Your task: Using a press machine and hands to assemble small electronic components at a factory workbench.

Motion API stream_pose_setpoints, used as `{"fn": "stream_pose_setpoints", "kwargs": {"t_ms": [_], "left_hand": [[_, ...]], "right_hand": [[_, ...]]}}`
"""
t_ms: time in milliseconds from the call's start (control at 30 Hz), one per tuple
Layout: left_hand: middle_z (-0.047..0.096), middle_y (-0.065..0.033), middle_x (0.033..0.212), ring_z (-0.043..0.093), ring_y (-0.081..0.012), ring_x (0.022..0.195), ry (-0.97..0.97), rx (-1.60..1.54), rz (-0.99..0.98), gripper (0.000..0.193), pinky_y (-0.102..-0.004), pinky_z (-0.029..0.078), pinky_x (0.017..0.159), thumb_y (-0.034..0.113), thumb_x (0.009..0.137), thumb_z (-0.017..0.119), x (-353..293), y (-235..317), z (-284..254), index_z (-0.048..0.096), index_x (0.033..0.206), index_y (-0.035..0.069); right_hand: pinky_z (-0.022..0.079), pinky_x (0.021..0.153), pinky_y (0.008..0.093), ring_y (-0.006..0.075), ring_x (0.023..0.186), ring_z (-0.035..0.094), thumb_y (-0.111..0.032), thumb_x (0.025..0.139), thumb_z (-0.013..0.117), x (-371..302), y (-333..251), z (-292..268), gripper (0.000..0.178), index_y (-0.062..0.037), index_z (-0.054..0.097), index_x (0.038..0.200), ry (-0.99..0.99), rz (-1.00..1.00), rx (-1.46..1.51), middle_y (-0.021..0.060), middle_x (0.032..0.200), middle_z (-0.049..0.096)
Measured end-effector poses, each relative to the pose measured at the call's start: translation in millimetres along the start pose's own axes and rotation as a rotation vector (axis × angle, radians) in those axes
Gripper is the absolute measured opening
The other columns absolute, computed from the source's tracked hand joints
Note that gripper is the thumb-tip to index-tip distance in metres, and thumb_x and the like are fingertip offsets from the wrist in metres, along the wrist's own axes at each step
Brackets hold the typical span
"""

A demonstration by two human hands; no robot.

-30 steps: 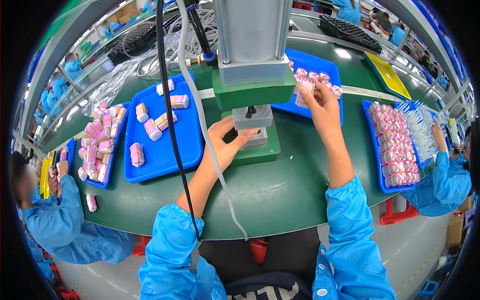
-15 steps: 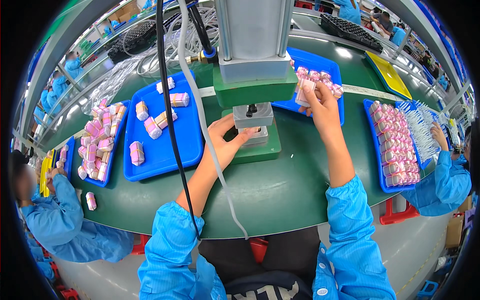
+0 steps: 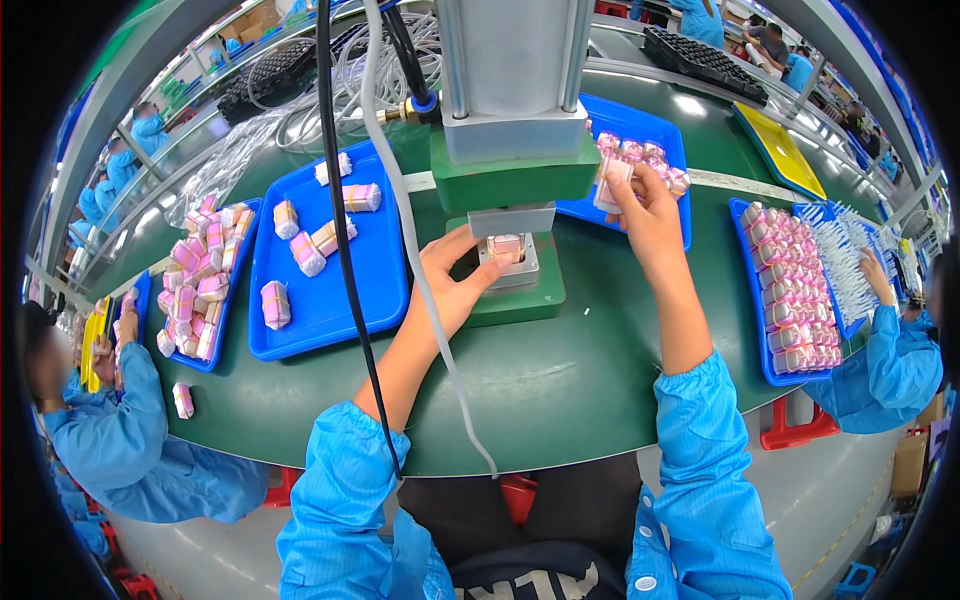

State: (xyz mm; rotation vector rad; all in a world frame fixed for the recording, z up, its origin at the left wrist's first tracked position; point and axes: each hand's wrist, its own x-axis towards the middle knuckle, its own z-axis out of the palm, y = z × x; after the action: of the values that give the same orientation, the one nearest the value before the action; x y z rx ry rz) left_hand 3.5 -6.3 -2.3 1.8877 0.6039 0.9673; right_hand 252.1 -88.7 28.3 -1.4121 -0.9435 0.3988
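In front of me stands a press with a green head (image 3: 515, 172) and a metal pressing block (image 3: 511, 220) beneath it. Below that block, a small pink-and-white wrapped piece (image 3: 505, 246) sits in a square metal fixture (image 3: 518, 275) on a green base. My left hand (image 3: 448, 275) is at the fixture's left side, thumb and index finger apart, the thumb tip by the piece; its other fingers are partly hidden. To the right of the press head, my right hand (image 3: 648, 212) pinches a white-and-pink wrapped block (image 3: 613, 186) above a blue tray (image 3: 683, 225) of similar pieces.
Another blue tray (image 3: 330, 345) on the left holds several wrapped pieces, beside a fuller tray (image 3: 205, 365). A black cable (image 3: 345, 240) and a grey hose (image 3: 412, 250) hang before my left forearm. Co-workers in blue sit on both sides; a packed tray (image 3: 765, 355) lies right.
The press's metal block has risen, uncovering the piece in the fixture. My hands stay nearly where they were, the right one still holding its block. The left co-worker's hand has moved up.
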Motion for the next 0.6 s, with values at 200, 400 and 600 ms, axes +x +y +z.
{"fn": "stream_pose_setpoints", "kwargs": {"t_ms": [200, 400, 600], "left_hand": [[0.068, -0.0136, 0.121, 0.062, -0.0312, 0.113, -0.021, 0.012, -0.036, 0.034, -0.0416, 0.039, 0.104, 0.022, 0.082, 0.072, -0.7, 2.3, -0.4, 0.072, 0.112, 0.007], [0.066, -0.0122, 0.127, 0.057, -0.0298, 0.12, -0.041, 0.029, -0.03, 0.033, -0.0429, 0.032, 0.11, 0.027, 0.084, 0.071, -0.8, -2.9, -1.4, 0.073, 0.112, 0.011], [0.065, -0.0126, 0.128, 0.057, -0.0301, 0.12, 0.002, 0.052, -0.079, 0.033, -0.043, 0.033, 0.109, 0.026, 0.083, 0.072, -2.8, -4.2, 0.2, 0.073, 0.113, 0.012]], "right_hand": [[0.051, 0.06, 0.0259, 0.0183, 0.073, 0.069, -0.029, 0.094, 0.069, -1.8, -4.8, -4.2, 0.046, 0.0031, 0.054, 0.124, -0.002, 0.107, 0.176, 0.0128, 0.102, 0.068], [0.054, 0.061, 0.0262, 0.0222, 0.076, 0.071, -0.025, 0.093, 0.071, 0.7, 1.8, -5.0, 0.054, 0.0046, 0.047, 0.131, 0.035, 0.09, 0.215, 0.0168, 0.112, 0.064], [0.056, 0.063, 0.0281, 0.0241, 0.077, 0.071, -0.023, 0.092, 0.072, 1.0, -2.4, -9.3, 0.06, 0.0054, 0.043, 0.135, 0.001, 0.154, 0.251, 0.0176, 0.115, 0.062]]}}
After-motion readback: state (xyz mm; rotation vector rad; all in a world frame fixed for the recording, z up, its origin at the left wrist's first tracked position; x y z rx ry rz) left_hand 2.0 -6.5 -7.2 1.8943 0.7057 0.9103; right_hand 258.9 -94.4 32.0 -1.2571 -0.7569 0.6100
